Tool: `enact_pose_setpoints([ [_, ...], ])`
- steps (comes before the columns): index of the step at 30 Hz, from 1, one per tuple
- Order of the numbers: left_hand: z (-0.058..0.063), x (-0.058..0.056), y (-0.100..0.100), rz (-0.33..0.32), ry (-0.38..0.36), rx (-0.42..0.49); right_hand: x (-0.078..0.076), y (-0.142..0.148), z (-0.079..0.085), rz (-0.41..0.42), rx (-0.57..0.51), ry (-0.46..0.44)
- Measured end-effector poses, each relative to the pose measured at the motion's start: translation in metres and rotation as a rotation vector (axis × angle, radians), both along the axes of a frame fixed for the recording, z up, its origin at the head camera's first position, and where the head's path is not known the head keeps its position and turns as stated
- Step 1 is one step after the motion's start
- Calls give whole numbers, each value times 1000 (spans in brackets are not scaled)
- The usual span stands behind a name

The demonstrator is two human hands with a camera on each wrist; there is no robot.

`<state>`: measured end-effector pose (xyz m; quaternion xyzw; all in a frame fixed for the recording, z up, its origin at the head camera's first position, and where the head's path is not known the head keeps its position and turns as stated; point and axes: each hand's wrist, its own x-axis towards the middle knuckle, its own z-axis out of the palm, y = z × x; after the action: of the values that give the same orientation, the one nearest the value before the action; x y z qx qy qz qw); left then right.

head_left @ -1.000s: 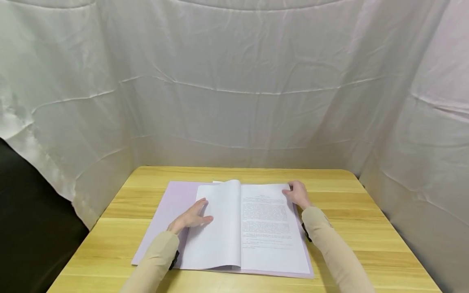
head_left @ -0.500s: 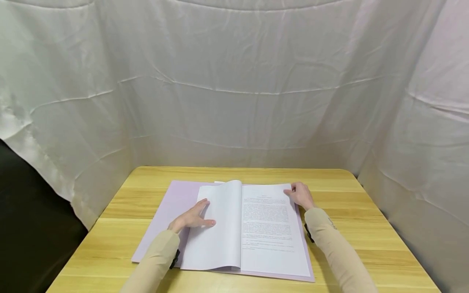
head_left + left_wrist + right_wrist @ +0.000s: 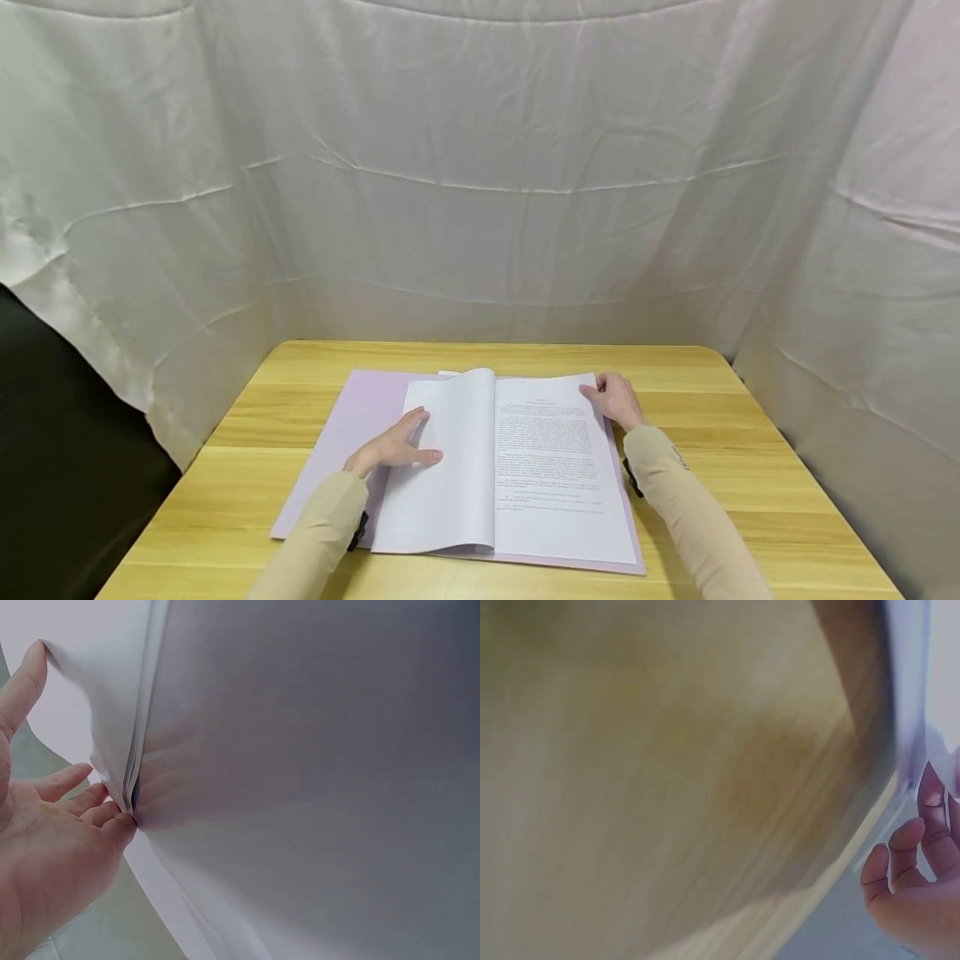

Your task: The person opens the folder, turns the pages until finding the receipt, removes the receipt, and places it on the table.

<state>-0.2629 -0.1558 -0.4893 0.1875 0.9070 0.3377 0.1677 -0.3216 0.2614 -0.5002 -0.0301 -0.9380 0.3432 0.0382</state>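
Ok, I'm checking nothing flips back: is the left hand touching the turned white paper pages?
Touching. The left wrist view shows the left hand meeting the turned white paper pages at its fingertips, with no visible gap.

Soft light in the head view; dimmer wrist views, pages (image 3: 337, 735) partly in shadow, tabletop (image 3: 667, 787) blurry

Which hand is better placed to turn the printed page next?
Probably the right hand: it pinches the printed page near its far right corner, while the left hand touches the blank-looking pages on the left.
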Motion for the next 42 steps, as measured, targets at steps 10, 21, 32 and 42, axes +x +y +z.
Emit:
enact_pose_setpoints([
  [10,2,0,0,21,7,47,9,-5,6,110,-217,-69],
  [21,5,4,2,24,35,72,32,-7,11,219,-404,-165],
  [32,9,9,9,51,31,102,64,-14,23,302,-539,-254],
  [42,13,16,15,103,8,141,80,-18,28,372,-686,-293],
])
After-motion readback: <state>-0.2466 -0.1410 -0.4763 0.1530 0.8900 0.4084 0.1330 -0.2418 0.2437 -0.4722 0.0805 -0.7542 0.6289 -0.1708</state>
